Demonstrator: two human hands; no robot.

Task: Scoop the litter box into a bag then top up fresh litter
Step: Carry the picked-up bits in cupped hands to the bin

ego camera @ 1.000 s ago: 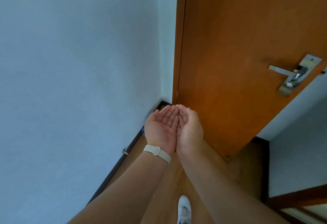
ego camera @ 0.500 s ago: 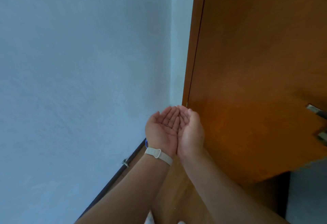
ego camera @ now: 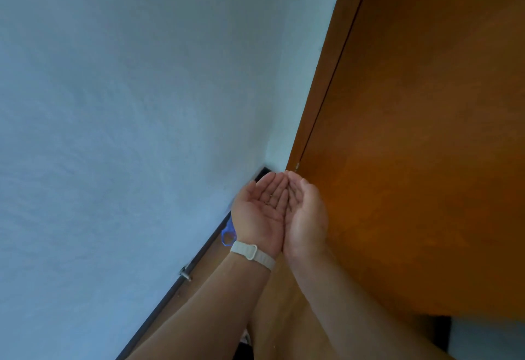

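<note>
My left hand [ego camera: 261, 212] and my right hand [ego camera: 305, 214] are held side by side, palms up, little-finger edges touching, forming a shallow cup. Nothing lies in the palms. A pale strap circles my left wrist [ego camera: 252, 254]. No litter box, scoop, bag or litter is in view.
A pale blue wall [ego camera: 127, 132] fills the left, with a dark skirting board [ego camera: 170, 294] and a small metal door stop [ego camera: 186, 274] at its foot. An orange-brown wooden door [ego camera: 420, 146] stands on the right. A small blue object [ego camera: 227, 234] shows behind my left wrist on the wooden floor.
The view has tilted and swung left, so the door handle has left the frame. My hands keep the same cupped pose in front of me.
</note>
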